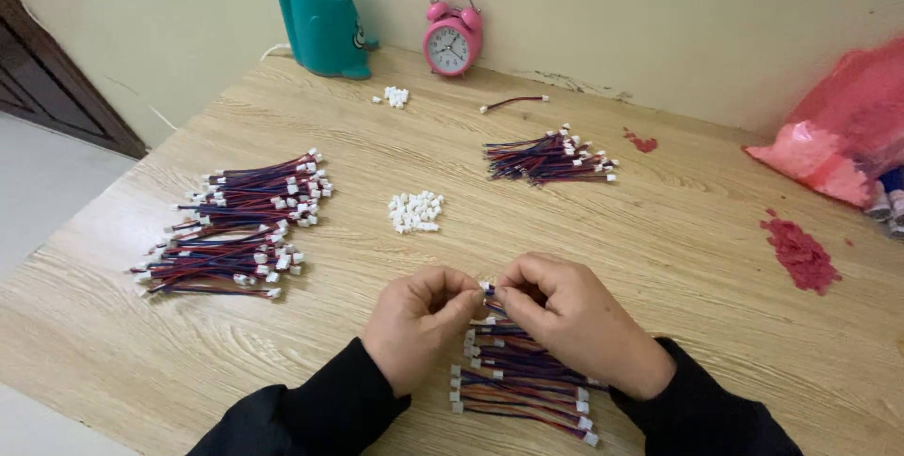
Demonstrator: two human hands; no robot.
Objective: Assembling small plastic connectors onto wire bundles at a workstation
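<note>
My left hand (419, 320) and my right hand (570, 320) meet near the table's front edge, fingertips pinched together on a small white connector at the end of a red-and-blue wire (489, 294). Below and between my hands lies a heap of the same short wires (518, 385) with white plugs. A small pile of loose white connectors (415, 211) sits just beyond my hands. A large bundle of wires (240, 225) lies to the left, a smaller bundle (551, 159) farther back to the right.
On the wooden table (678, 230), a teal pen holder (323, 28) and a pink alarm clock (452, 37) stand against the wall. A pink plastic bag (843, 136) lies at the right edge, red crumbs (799, 254) beside it. A few connectors (395, 96) and one wire (513, 101) lie near the clock.
</note>
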